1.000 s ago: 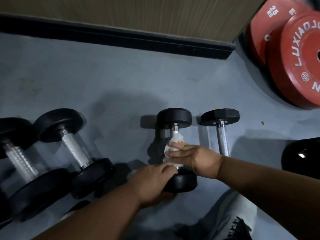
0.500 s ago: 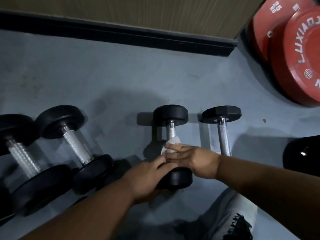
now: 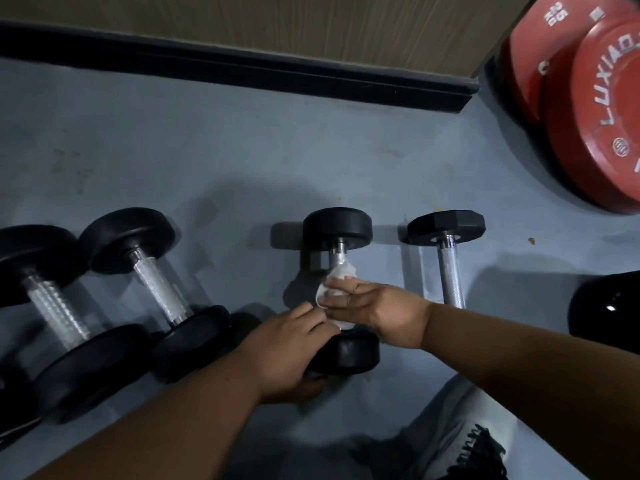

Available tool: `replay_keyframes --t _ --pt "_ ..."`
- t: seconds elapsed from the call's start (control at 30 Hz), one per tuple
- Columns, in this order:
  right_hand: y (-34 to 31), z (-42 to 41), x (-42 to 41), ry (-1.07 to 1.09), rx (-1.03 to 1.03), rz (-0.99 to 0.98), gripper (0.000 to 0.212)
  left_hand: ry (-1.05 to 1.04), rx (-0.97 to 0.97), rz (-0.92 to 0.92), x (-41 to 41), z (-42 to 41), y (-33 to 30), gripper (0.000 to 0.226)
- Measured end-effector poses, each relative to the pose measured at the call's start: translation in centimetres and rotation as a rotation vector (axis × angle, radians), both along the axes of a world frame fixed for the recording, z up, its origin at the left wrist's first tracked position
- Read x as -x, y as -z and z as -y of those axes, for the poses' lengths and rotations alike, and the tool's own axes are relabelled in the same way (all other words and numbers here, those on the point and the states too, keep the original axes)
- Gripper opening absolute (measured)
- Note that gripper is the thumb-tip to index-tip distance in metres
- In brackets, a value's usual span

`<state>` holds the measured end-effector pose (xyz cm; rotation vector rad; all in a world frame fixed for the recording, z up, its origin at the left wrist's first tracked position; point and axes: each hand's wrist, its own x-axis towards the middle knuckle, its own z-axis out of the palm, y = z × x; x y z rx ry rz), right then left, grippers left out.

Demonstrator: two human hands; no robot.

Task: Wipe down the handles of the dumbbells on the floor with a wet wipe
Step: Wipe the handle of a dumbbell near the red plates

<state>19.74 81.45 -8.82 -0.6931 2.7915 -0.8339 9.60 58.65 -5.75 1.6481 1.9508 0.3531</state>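
Four dumbbells lie in a row on a dull grey-blue floor (image 3: 207, 150) in the head view, their handles pointing toward a wall of pale wood panelling (image 3: 277, 26) edged by a black skirting board (image 3: 242, 69). The round-headed dumbbell (image 3: 337, 228) third from the left is the one in hand. The right hand (image 3: 374, 306) is curled round its steel handle with a white wet wipe (image 3: 337, 277) wrapped between fingers and metal, the wipe's crumpled end poking out toward the far head. The left hand (image 3: 287, 344) grips the near head, fingers curled over its top. Just right lies a hex-headed dumbbell (image 3: 446, 225); two larger ones (image 3: 152, 271) lie well apart at left. Red weight plates (image 3: 595, 116) lean in the far right corner, one marked 25 KG.
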Motion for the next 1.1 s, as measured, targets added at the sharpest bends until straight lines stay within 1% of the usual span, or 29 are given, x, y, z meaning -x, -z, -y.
replay_keyframes --t 0.07,0.1,0.17,0.3,0.43,0.47,0.53,0.6,0.63,0.7,0.73,0.8,0.83,0.9,0.97,1.03,1.1 --pt "0.1 -0.9 1.1 0.003 -0.036 -0.010 0.062 -0.020 -0.022 0.003 -0.1 0.1 0.0 0.050" --pt "0.2 -1.4 1.9 0.038 -0.054 -0.013 0.070 -0.028 -0.023 0.011 -0.2 0.1 0.0 0.046" --pt "0.3 -1.9 3.5 0.112 -0.064 -0.009 0.076 -0.038 -0.012 0.012 -0.2 0.2 -0.1 0.041" --pt "0.5 -0.6 3.4 0.153 -0.069 -0.018 0.068 -0.023 0.040 -0.020 0.3 0.4 -0.3 0.041" --pt "0.2 1.3 0.1 -0.020 -0.006 -0.039 0.049 -0.037 0.051 -0.029 0.7 0.9 -0.1 0.040" --pt "0.0 1.2 0.0 -0.046 0.001 -0.039 0.049 -0.047 0.049 -0.023 0.6 1.1 0.0 0.040" --pt "-0.1 0.4 1.0 -0.049 -0.021 -0.031 0.057 -0.055 0.051 -0.017 0.5 1.1 0.1 0.039" --pt "0.2 -0.4 3.0 0.036 -0.036 -0.002 0.072 -0.053 0.067 -0.021 0.6 1.2 0.0 0.039" --pt "0.4 -0.6 4.0 0.087 -0.043 0.005 0.075 -0.048 0.071 -0.023 0.7 1.2 -0.1 0.039" --pt "0.5 -0.2 4.9 0.155 -0.070 0.007 0.073 -0.034 0.078 -0.026 0.8 1.2 -0.2 0.039" --pt "0.4 0.2 4.6 0.157 -0.082 -0.001 0.071 -0.028 0.080 -0.028 0.9 1.2 -0.3 0.040" --pt "0.2 1.3 2.8 0.064 -0.086 -0.048 0.060 -0.030 0.078 -0.026 1.0 1.3 -0.3 0.042" --pt "0.0 1.7 1.7 0.003 -0.053 -0.052 0.053 -0.036 0.069 -0.024 1.0 1.4 -0.2 0.043" --pt "-0.2 1.6 0.5 -0.048 0.020 -0.011 0.049 -0.049 0.053 -0.017 0.7 1.4 -0.1 0.043" --pt "-0.4 0.5 1.2 -0.043 0.006 0.003 0.057 -0.054 0.053 -0.009 0.5 1.3 -0.1 0.042" --pt "-0.2 -0.6 3.0 0.042 -0.008 0.019 0.070 -0.059 0.057 -0.009 0.5 1.2 -0.1 0.040" --pt "0.0 -1.4 4.7 0.132 -0.021 0.021 0.075 -0.064 0.068 -0.011 0.4 1.3 0.0 0.038"
